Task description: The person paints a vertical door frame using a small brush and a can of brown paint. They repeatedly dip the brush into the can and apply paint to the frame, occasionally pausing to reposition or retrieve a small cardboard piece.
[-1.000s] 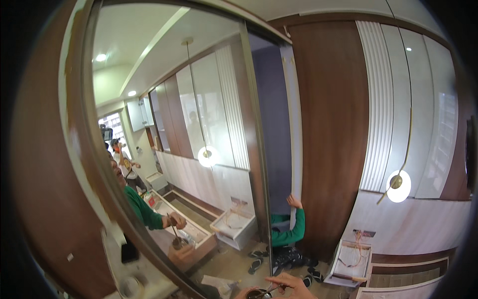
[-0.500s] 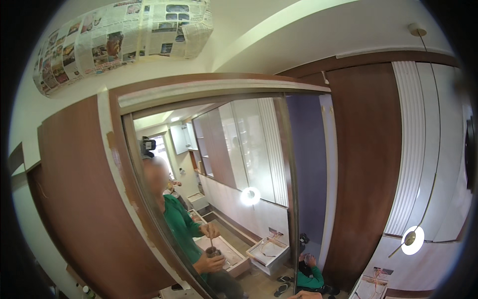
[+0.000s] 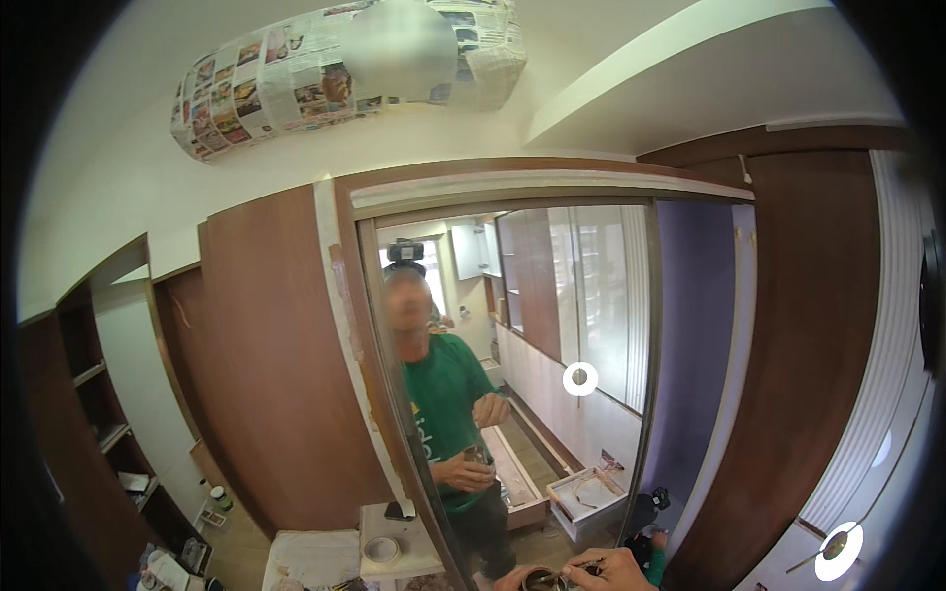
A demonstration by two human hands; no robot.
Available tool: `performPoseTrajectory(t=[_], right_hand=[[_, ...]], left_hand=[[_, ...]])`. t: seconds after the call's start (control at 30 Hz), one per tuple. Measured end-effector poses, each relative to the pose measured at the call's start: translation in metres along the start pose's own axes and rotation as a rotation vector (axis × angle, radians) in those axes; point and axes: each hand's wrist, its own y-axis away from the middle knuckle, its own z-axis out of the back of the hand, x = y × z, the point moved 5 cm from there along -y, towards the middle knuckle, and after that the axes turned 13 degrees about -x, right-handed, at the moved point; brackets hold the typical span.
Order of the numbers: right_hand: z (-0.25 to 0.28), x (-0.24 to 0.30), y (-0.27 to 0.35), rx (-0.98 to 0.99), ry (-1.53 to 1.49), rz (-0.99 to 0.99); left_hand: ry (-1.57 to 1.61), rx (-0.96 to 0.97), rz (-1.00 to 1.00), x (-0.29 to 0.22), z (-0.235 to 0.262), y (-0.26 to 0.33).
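At the bottom edge of the head view the right hand (image 3: 613,568) lies curled, fingers bent, pinching a thin dark tool (image 3: 581,568) whose tip points left over a small round can (image 3: 540,581). The can sits at the very lower rim of the picture, only its top showing, and the left hand (image 3: 505,579) is barely in view beside it; its fingers seem to wrap the can's side, though most of the hand is cut off by the frame. The can is thus between the two hands, low and centre-right in the picture, in front of a tall mirror (image 3: 552,325) set in a brown wooden wardrobe (image 3: 266,374). The mirror shows the same person in a green shirt (image 3: 443,394): there one reflected hand holds the can at waist height from below, and the other is raised above it in a loose fist near the chest. What the tool is exactly cannot be told; it is too small and partly hidden by the fingers. Left of the mirror, low down, a white stool (image 3: 394,542) bears a roll of tape (image 3: 380,550). Overhead a ceiling fixture wrapped in newspaper (image 3: 325,74) hangs against the white ceiling. Open shelves (image 3: 99,414) stand at far left.
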Motion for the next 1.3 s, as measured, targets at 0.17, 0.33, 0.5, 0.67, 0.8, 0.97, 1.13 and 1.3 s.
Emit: performPoseTrajectory(t=[0.17,0.33,0.5,0.67,0.8,0.97,1.13,1.3], right_hand=[[0.002,0.004,-0.006,0.071,-0.035,0.073],[0.001,0.016,-0.012,0.064,-0.063,0.114],[-0.009,-0.006,-0.027,0.081,-0.161,0.06],[-0.011,0.024,-0.046,0.03,-0.265,0.145],[0.008,0.036,-0.051,-0.063,-0.322,0.178],[0.025,0.033,-0.041,-0.103,-0.424,0.178],[0.013,0.022,-0.049,-0.079,-0.414,0.13],[0.018,0.017,-0.048,-0.094,-0.364,0.133]], left_hand=[[-0.06,-0.078,-0.093,-0.02,0.003,0.002],[-0.033,-0.128,-0.053,-0.047,0.02,-0.002],[-0.006,-0.173,-0.017,-0.059,0.045,-0.01],[-0.093,-0.268,-0.125,-0.076,0.076,-0.024],[-0.076,-0.245,-0.114,-0.089,0.07,-0.045],[-0.138,-0.264,-0.202,-0.124,0.08,-0.055],[-0.18,-0.263,-0.257,-0.118,0.086,-0.065],[-0.201,-0.26,-0.173,-0.107,0.09,-0.071]])
